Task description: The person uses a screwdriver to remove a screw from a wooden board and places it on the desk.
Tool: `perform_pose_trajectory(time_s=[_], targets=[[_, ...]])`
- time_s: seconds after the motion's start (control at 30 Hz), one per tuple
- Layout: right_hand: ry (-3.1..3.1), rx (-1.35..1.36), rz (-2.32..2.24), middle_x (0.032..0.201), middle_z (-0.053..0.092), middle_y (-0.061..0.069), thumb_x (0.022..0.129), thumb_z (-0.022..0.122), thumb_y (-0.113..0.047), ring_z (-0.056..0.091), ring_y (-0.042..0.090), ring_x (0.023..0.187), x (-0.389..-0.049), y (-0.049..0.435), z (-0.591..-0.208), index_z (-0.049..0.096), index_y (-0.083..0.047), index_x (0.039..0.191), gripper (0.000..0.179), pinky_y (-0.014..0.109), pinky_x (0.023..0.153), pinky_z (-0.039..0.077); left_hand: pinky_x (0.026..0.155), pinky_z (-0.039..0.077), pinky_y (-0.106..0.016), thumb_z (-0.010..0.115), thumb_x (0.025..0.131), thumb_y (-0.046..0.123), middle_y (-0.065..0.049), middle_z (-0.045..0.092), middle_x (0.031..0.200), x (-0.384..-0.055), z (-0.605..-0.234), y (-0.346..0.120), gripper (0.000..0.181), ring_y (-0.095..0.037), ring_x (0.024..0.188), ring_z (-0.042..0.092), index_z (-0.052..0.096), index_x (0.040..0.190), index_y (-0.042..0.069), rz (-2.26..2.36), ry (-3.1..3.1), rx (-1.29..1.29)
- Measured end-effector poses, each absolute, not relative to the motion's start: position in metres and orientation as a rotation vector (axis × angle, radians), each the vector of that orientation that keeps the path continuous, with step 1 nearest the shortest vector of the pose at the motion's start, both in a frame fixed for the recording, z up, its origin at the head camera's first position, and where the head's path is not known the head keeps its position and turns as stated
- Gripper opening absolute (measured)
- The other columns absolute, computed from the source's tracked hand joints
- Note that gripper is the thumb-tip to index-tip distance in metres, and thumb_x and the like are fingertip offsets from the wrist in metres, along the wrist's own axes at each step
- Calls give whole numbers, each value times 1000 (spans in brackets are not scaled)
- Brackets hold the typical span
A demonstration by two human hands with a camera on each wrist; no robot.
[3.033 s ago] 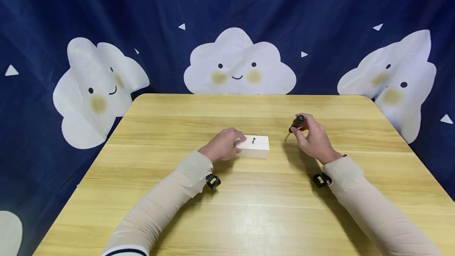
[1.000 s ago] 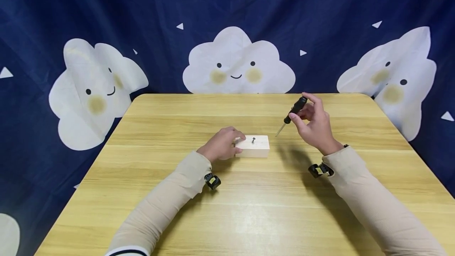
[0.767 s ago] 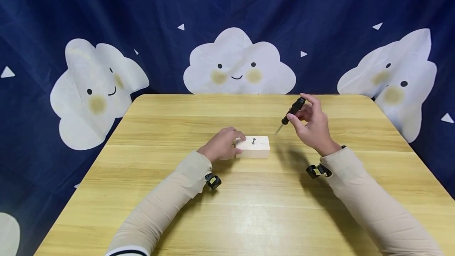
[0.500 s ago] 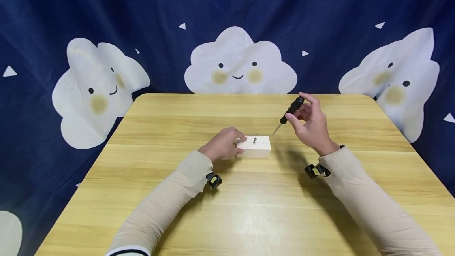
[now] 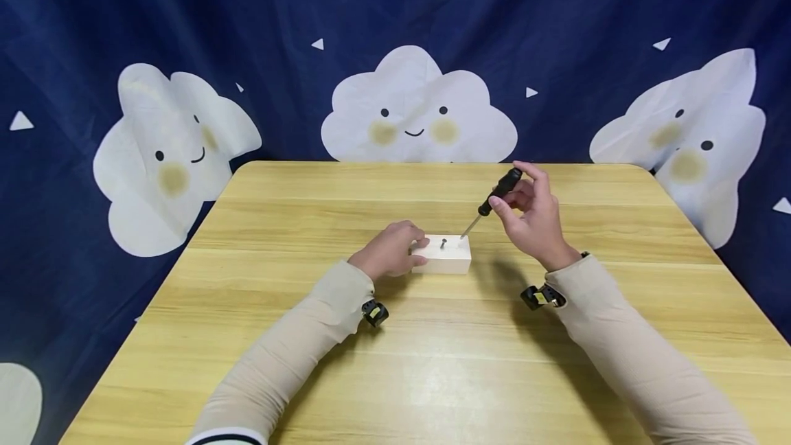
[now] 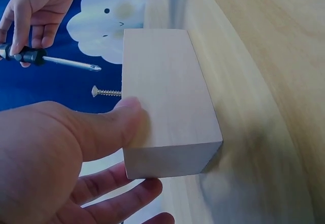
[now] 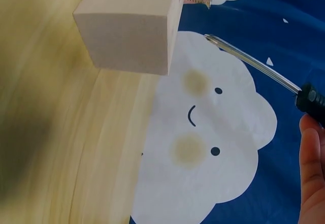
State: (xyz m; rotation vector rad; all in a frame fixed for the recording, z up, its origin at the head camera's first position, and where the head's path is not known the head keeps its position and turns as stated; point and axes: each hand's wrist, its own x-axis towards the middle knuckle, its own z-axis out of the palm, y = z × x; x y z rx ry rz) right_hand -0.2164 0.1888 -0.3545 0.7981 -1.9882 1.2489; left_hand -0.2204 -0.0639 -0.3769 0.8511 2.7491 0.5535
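Note:
My left hand (image 5: 391, 250) grips the left end of a pale wooden block (image 5: 448, 265) lying on the table, thumb on its near side. A screw (image 6: 107, 92) stands up from the block's top face, its thread partly exposed. My right hand (image 5: 533, 218) holds a black-handled screwdriver (image 5: 502, 191) by its handle, tilted with the shaft pointing down and left. In both wrist views the screwdriver's tip (image 7: 209, 37) is near the screw head but apart from it, above the block's top.
The wooden table (image 5: 408, 362) stretches around the block on all sides. Behind it hangs a dark blue curtain (image 5: 278, 5) with white cloud prints. A small black camera is strapped to each wrist.
My right hand has raised the screwdriver from near the table and carried it left, bringing its tip over the block's right part. My left hand stays on the block.

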Motion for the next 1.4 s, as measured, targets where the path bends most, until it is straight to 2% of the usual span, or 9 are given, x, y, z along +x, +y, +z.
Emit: perform_pose_trajectory(time_s=[0.97, 1.07, 1.2, 1.3, 1.4], targets=[[-1959, 834, 1322, 84, 62, 23, 81, 66, 19, 61, 3, 71, -221, 171, -358, 33, 10, 134, 63, 16, 68, 51, 98, 45, -32, 74, 88, 20, -7, 63, 113, -222, -375, -61, 34, -22, 109, 56, 67, 118, 5, 614, 2735, 777], [-1966, 830, 1311, 84, 62, 23, 80, 66, 20, 61, 6, 70, -222, 169, -359, 33, 9, 135, 64, 15, 68, 50, 97, 46, -32, 74, 88, 19, -7, 63, 113, -222, -375, -61, 34, -21, 107, 57, 67, 117, 5, 622, 2732, 771], [-1966, 838, 1286, 83, 62, 23, 79, 67, 20, 61, 16, 66, -223, 166, -360, 33, 9, 134, 66, 15, 68, 50, 97, 45, -32, 74, 87, 19, -7, 63, 113, -222, -375, -61, 35, -21, 107, 57, 67, 118, 5, 615, 2732, 758], [-1985, 819, 1233, 82, 62, 21, 80, 70, 16, 62, 23, 63, -222, 163, -359, 33, 8, 134, 66, 14, 67, 49, 97, 45, -32, 75, 87, 20, -7, 62, 113, -221, -374, -61, 36, -21, 108, 56, 66, 120, 5, 614, 2732, 750], [-2012, 774, 1174, 81, 62, 20, 81, 72, 11, 63, 25, 62, -221, 159, -357, 34, 6, 133, 64, 15, 66, 50, 96, 46, -32, 75, 87, 19, -7, 62, 112, -221, -374, -61, 36, -21, 106, 57, 66, 119, 5, 626, 2730, 748]])
